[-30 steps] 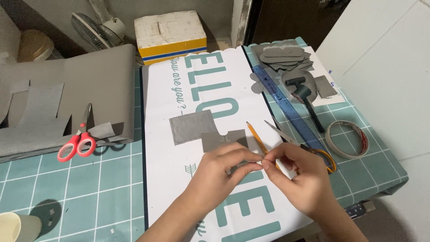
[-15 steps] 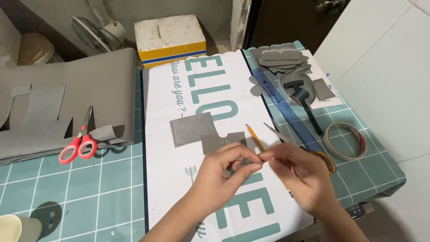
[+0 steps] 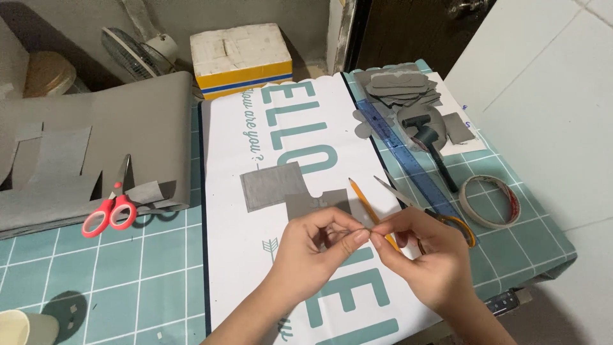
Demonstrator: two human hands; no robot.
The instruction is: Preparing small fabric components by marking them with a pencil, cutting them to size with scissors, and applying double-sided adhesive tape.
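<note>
Fingertips of left hand [image 3: 313, 246] and right hand [image 3: 424, 255] meet, pinching a thin thread [image 3: 359, 230] between them.

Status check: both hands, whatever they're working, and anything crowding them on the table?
Left hand and right hand meet fingertip to fingertip, pinching something too small to identify. Grey piece lies beyond them. Pencil and yellow-handled scissors close by the right hand.

Open room lies along the near edge of the tabletop [image 3: 159, 281] at its left, broken only by a cup [image 3: 22, 327] in the near left corner. Farther back, red scissors [image 3: 110, 211] and a grey sheet [image 3: 96, 140] (draped over the left edge) block that side. Toward the right edge a blue ruler [image 3: 408, 156], a tape roll [image 3: 490, 201] and a pencil [image 3: 363, 201] crowd the way, with grey cutouts [image 3: 399, 86] heaped at the far right corner.
</note>
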